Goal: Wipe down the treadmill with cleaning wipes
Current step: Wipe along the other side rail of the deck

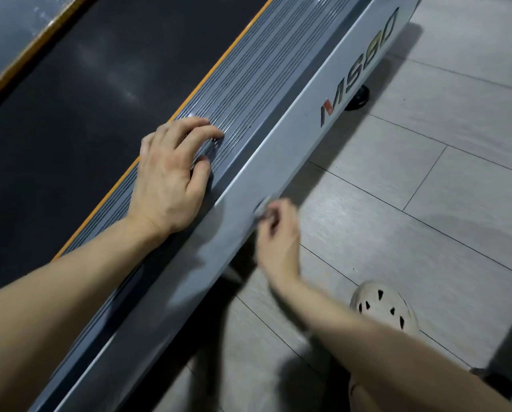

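1. The right hand (275,233) pinches a small grey wipe (262,208) in curled fingers and holds it against the side panel (281,150) of the treadmill (165,69), near the panel's lower edge. The hand is blurred, so the exact grip is unclear.
2. The left hand (171,176) lies above the panel on the ribbed foot rail (248,84), fingers spread and slightly bent, holding nothing. It looks like a brace.
3. To wipe well, press the wipe flat and run long strokes along the panel toward the lettering (358,66), overlapping each pass.
4. The rail's grooves likely trap dust, so follow their direction.
5. Below the panel's far end sits a black wheel (357,98), an awkward spot to reach.
6. On the tiled floor (427,173) beside the panel, a perforated shoe (382,307) stands clear.
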Demonstrator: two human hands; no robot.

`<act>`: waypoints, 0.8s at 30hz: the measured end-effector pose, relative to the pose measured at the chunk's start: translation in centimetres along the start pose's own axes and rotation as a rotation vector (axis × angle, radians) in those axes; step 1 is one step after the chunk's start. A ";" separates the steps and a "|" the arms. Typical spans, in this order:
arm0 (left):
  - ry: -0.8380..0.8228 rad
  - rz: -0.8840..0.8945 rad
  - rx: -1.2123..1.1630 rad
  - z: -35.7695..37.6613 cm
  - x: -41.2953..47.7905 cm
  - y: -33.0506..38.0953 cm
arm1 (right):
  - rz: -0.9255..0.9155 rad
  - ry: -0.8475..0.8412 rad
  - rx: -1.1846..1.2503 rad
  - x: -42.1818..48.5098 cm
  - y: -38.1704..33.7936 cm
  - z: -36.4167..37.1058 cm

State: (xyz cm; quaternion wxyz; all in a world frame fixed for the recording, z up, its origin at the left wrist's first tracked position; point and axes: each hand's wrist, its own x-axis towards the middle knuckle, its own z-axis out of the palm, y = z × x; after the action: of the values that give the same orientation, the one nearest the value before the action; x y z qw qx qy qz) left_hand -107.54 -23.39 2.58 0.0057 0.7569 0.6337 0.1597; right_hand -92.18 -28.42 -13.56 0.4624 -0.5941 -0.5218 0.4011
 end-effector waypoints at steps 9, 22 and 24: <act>-0.008 0.002 0.013 0.1 0.0 -0.3 | -0.191 0.177 0.179 7.2 -7.8 -2.8; -0.011 0.008 0.033 0.0 0.0 -0.2 | -0.348 -0.342 0.047 -3.5 -8.6 -2.2; -0.021 0.017 0.032 0.0 -0.2 0.0 | -0.311 -0.240 0.077 -0.4 -9.2 -2.5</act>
State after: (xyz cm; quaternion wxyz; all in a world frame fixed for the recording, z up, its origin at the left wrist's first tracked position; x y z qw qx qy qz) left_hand -107.61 -23.55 2.53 -0.0011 0.7638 0.6298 0.1415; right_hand -92.13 -28.85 -4.07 0.4758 -0.4360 -0.6429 0.4125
